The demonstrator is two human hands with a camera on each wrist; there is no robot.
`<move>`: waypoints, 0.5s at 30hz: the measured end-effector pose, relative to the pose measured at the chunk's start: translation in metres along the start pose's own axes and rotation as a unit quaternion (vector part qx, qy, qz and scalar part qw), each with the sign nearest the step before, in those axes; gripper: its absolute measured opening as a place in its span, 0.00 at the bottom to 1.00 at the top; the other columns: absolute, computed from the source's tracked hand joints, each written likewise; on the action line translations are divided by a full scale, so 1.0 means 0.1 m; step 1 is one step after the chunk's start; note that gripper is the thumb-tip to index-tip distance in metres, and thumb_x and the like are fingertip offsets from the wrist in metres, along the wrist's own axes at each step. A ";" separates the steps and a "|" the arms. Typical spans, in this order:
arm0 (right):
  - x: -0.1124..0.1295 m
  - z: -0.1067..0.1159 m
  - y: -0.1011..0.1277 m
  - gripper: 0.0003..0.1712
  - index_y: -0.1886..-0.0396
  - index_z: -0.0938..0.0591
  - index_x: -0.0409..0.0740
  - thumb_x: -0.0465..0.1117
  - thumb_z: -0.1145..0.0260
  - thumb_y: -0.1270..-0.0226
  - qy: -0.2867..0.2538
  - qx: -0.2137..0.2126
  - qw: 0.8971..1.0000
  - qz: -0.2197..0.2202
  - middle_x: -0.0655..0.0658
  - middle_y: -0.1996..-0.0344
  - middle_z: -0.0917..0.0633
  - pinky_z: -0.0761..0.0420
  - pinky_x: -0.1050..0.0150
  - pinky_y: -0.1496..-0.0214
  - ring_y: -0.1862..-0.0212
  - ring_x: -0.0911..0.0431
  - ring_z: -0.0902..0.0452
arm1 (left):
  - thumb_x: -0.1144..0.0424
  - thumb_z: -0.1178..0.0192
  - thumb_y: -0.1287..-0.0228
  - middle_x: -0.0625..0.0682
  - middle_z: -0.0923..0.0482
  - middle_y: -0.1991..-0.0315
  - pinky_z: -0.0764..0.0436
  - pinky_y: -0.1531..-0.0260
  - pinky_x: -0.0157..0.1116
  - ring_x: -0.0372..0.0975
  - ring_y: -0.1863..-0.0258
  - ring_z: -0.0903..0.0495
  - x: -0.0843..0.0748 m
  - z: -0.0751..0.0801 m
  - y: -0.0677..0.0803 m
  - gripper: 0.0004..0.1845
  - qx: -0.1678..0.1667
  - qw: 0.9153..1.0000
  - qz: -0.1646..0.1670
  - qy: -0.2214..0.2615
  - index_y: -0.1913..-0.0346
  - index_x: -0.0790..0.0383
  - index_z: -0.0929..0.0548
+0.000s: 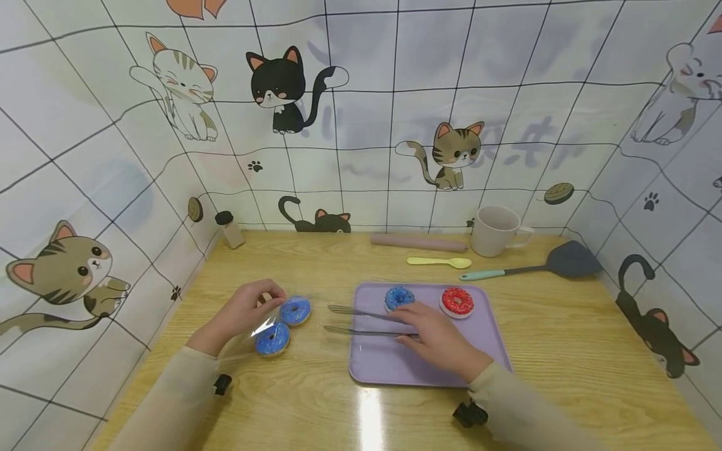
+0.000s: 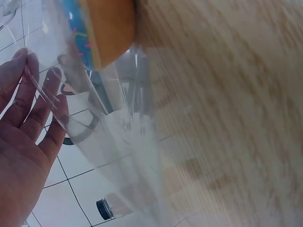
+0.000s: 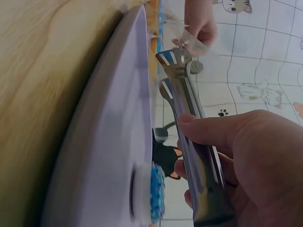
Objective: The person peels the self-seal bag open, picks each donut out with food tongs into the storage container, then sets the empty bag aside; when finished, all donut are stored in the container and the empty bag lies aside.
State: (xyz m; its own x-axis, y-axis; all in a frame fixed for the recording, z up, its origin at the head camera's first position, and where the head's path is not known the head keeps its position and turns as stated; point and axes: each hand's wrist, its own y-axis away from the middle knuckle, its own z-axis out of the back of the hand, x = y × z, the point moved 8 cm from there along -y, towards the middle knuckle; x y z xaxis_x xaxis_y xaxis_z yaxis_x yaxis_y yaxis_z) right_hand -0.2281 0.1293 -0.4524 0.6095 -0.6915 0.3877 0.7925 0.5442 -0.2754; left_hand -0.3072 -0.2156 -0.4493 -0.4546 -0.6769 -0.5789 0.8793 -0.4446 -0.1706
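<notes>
My left hand point(image 1: 248, 310) pinches a clear plastic bag point(image 2: 109, 142) near its edge, at the left of the table. Two blue-iced doughnuts lie there, the upper doughnut point(image 1: 296, 310) and the lower doughnut point(image 1: 272, 343), with the thin film over or around them. My right hand point(image 1: 437, 341) grips metal tongs point(image 3: 182, 99) by their arms, over a lilac tray point(image 1: 383, 374). The tongs' tips are spread apart and point left toward the blue doughnuts, with nothing between them. On the tray sit a blue sprinkled doughnut point(image 1: 398, 297), partly behind the right hand, and a red doughnut point(image 1: 457, 302).
Along the back stand a black-capped shaker point(image 1: 230, 230) and a pale mug point(image 1: 494, 232). Between them lie a rolling pin point(image 1: 418, 242) and a yellow spoon point(image 1: 437, 262). A dark spatula point(image 1: 572, 260) lies at the right. Cat-print walls point(image 1: 361, 125) close in the table.
</notes>
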 end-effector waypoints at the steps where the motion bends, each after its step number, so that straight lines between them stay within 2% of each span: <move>1: 0.02 -0.03 -0.03 0.27 0.35 0.18 0.52 0.46 0.25 0.33 0.004 0.000 1.000 -0.001 0.46 0.38 0.16 0.21 0.49 0.34 0.36 0.50 0.21 | 0.61 0.36 0.27 0.42 0.15 0.60 0.19 0.60 0.34 0.36 0.59 0.19 0.00 0.00 0.00 0.03 0.000 1.000 0.000 0.000 0.58 0.55 0.13; 9: 0.13 -0.24 -0.25 0.30 0.33 0.20 0.50 0.46 0.24 0.35 0.021 0.003 1.000 -0.005 0.47 0.39 0.17 0.21 0.50 0.34 0.36 0.49 0.21 | 0.62 0.35 0.27 0.41 0.15 0.60 0.19 0.61 0.34 0.34 0.59 0.19 -0.04 0.00 -0.03 0.03 -0.005 1.000 -0.014 -0.002 0.57 0.56 0.13; 15: 0.19 -0.31 -0.38 0.31 0.32 0.20 0.50 0.46 0.24 0.34 -0.007 0.016 1.000 -0.013 0.48 0.40 0.17 0.20 0.50 0.35 0.37 0.50 0.21 | 0.63 0.35 0.28 0.42 0.15 0.60 0.18 0.60 0.34 0.34 0.60 0.19 -0.10 -0.01 -0.02 0.02 -0.001 0.999 -0.034 0.006 0.58 0.55 0.13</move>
State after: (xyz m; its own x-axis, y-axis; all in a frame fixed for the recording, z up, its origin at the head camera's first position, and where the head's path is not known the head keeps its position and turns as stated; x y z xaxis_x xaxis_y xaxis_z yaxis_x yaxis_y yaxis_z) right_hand -0.2458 0.0808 -0.4614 0.5879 -0.6989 0.4073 0.8071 0.5410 -0.2365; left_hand -0.3046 -0.2072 -0.4445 -0.5109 -0.6382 -0.5759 0.8470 -0.4882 -0.2103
